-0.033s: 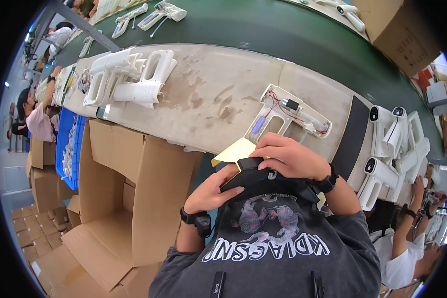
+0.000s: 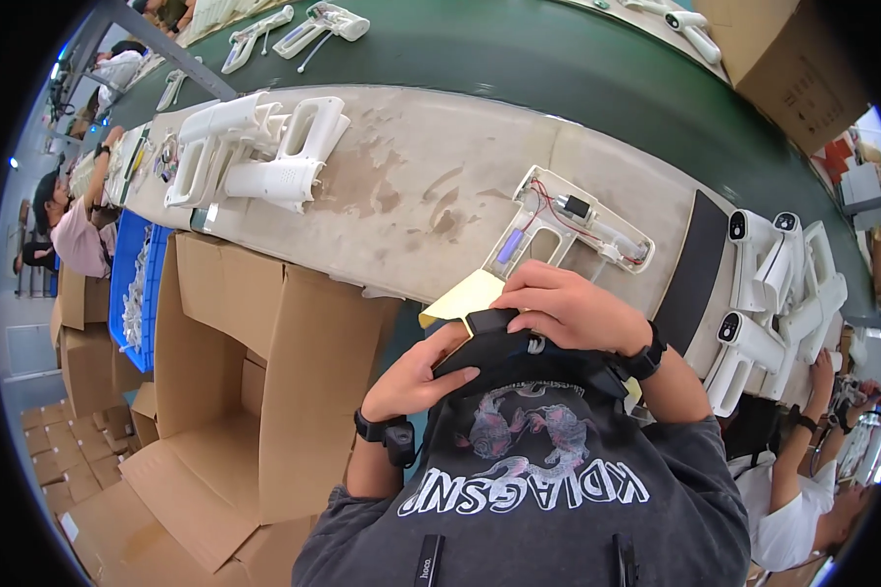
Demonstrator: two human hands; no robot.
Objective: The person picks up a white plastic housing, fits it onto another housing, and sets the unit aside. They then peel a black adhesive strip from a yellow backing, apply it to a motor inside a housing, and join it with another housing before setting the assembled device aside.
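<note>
Close to my body I hold a black box-like device [image 2: 494,322] with both hands; its exact kind I cannot make out. My left hand [image 2: 413,380] grips its left side, the fingers partly hidden behind it. The thumb and fingers of my right hand [image 2: 570,308] close on its top edge. A pale yellow sheet [image 2: 468,295] sticks out just beyond the device. Past my right hand, an opened white handheld appliance housing [image 2: 597,223] lies on the bench, showing red wires, a small motor and a purple cylindrical cell [image 2: 510,246].
White housing shells [image 2: 274,157] are stacked at the bench's left. Several assembled white appliances [image 2: 778,284] stand at right beside a black mat [image 2: 690,269]. A green conveyor [image 2: 480,68] runs behind. An open carton [image 2: 328,382] and a blue bin [image 2: 127,293] stand left. Co-workers sit on both sides.
At the far left, a co-worker's head and arm have shifted slightly. My hands and the black device stay in place.
</note>
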